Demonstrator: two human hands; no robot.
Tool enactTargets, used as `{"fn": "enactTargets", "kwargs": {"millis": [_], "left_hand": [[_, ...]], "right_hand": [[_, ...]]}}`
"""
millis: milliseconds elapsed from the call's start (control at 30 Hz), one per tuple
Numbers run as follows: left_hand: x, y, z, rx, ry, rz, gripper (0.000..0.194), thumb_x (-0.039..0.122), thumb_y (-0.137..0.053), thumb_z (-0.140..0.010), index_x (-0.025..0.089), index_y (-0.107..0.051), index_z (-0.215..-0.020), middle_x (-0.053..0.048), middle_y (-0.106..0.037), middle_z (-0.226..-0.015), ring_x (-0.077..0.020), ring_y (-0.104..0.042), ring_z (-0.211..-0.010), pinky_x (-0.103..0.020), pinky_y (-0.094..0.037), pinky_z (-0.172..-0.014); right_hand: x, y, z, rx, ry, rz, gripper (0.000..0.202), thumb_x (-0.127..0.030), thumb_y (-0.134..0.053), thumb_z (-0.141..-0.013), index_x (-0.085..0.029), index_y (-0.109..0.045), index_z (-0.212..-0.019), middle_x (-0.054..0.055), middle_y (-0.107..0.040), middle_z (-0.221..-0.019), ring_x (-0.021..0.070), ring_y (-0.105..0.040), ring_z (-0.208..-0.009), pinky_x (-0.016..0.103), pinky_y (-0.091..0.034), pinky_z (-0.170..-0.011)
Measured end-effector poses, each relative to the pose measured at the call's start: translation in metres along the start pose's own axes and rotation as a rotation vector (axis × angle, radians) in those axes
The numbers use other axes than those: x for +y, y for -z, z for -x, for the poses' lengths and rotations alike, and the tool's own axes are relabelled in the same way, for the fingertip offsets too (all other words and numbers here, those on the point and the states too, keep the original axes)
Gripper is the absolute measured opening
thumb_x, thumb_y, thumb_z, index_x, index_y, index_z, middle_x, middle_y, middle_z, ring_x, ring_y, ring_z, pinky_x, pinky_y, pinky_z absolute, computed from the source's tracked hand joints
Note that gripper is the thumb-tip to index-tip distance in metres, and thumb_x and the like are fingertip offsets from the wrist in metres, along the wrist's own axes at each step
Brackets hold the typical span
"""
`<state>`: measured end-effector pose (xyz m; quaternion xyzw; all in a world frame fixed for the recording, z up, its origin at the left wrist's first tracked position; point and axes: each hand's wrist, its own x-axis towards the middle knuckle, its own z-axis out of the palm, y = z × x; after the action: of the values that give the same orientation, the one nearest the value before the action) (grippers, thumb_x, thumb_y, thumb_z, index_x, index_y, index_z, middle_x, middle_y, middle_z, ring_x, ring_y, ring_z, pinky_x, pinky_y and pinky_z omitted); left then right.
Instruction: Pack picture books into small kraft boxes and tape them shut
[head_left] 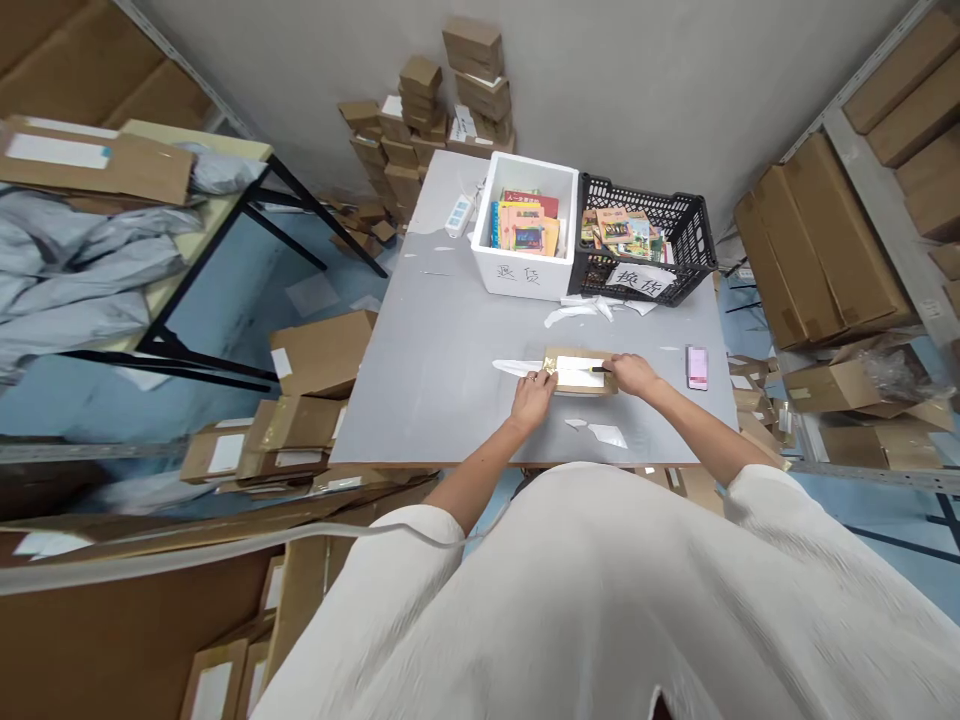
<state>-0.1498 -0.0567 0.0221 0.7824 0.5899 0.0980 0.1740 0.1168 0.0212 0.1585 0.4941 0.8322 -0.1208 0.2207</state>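
Observation:
A small cardboard box with a white label (574, 377) lies on the grey table (420, 370) before me. My left hand (535, 394) rests on the box's left end, its fingers bent over the edge; whether they grip is too small to tell. At the right end my right hand (632, 373) is closed round a dark, thin cutter (600, 370), whose tip points left over the label. Torn white paper scraps (607, 435) lie near the box, on its left, front and far sides.
Behind the box stand a white foam bin (523, 280) and a black plastic crate (626, 275), both holding books. A phone (697, 368) lies at the right. Cardboard boxes (319, 350) are piled left of the table, with more at the wall and right shelf.

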Motion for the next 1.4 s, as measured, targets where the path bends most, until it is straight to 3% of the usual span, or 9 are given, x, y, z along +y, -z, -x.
{"fn": "enactTargets", "kwargs": {"millis": [433, 633, 800, 967, 1200, 1400], "left_hand": [[0.006, 0.01, -0.003, -0.042, 0.033, -0.092, 0.069, 0.003, -0.057, -0.094, 0.024, -0.064, -0.158, -0.019, -0.068, -0.141, -0.0382, -0.06, -0.129, -0.051, -0.05, -0.107], [0.021, 0.017, -0.009, -0.028, 0.086, -0.08, 0.054, 0.005, -0.056, -0.096, 0.021, -0.071, -0.146, -0.021, -0.067, -0.139, -0.0397, -0.06, -0.133, -0.054, -0.049, -0.113], [0.056, 0.021, -0.034, -0.071, -0.031, -0.066, 0.042, 0.023, -0.061, -0.106, 0.024, -0.068, -0.148, -0.019, -0.062, -0.153, -0.0382, -0.057, -0.142, -0.053, -0.046, -0.122], [0.085, 0.018, -0.066, -0.204, -0.126, -0.09, 0.054, 0.037, -0.075, -0.103, 0.024, -0.061, -0.154, -0.018, -0.06, -0.158, -0.039, -0.055, -0.147, -0.052, -0.043, -0.125], [0.088, 0.008, -0.09, -0.315, -0.109, -0.159, 0.049, 0.029, -0.074, -0.102, 0.021, -0.061, -0.149, -0.02, -0.063, -0.153, -0.0386, -0.06, -0.143, -0.05, -0.045, -0.121], [0.087, -0.001, -0.093, -0.298, -0.102, -0.178, 0.056, 0.028, -0.085, -0.094, 0.022, -0.06, -0.144, -0.019, -0.065, -0.151, -0.0403, -0.057, -0.149, -0.057, -0.032, -0.133]], "right_hand": [[0.076, -0.017, 0.043, 0.02, -0.112, -0.067, 0.036, -0.027, -0.054, -0.114, -0.024, -0.084, -0.133, 0.019, -0.081, -0.127, 0.0335, -0.075, -0.114, 0.04, -0.051, -0.093], [0.102, -0.021, 0.059, 0.032, -0.173, -0.157, 0.033, -0.027, -0.058, -0.11, -0.023, -0.085, -0.129, 0.017, -0.082, -0.129, 0.0347, -0.074, -0.118, 0.038, -0.05, -0.086], [0.107, -0.04, 0.07, 0.092, -0.163, -0.334, 0.036, -0.031, -0.057, -0.112, -0.026, -0.083, -0.136, 0.01, -0.084, -0.131, 0.0289, -0.075, -0.114, 0.031, -0.047, -0.08], [0.106, -0.057, 0.073, 0.142, -0.128, -0.457, 0.035, -0.03, -0.058, -0.112, -0.025, -0.084, -0.134, 0.008, -0.086, -0.127, 0.0273, -0.076, -0.11, 0.029, -0.048, -0.083], [0.114, -0.081, 0.073, 0.192, -0.132, -0.599, 0.033, -0.028, -0.062, -0.111, -0.024, -0.084, -0.135, 0.008, -0.086, -0.128, 0.0269, -0.077, -0.108, 0.029, -0.049, -0.083], [0.118, -0.1, 0.064, 0.196, -0.129, -0.703, 0.032, -0.036, -0.063, -0.111, -0.023, -0.084, -0.131, 0.008, -0.087, -0.114, 0.0252, -0.075, -0.095, 0.029, -0.048, -0.078]]}}
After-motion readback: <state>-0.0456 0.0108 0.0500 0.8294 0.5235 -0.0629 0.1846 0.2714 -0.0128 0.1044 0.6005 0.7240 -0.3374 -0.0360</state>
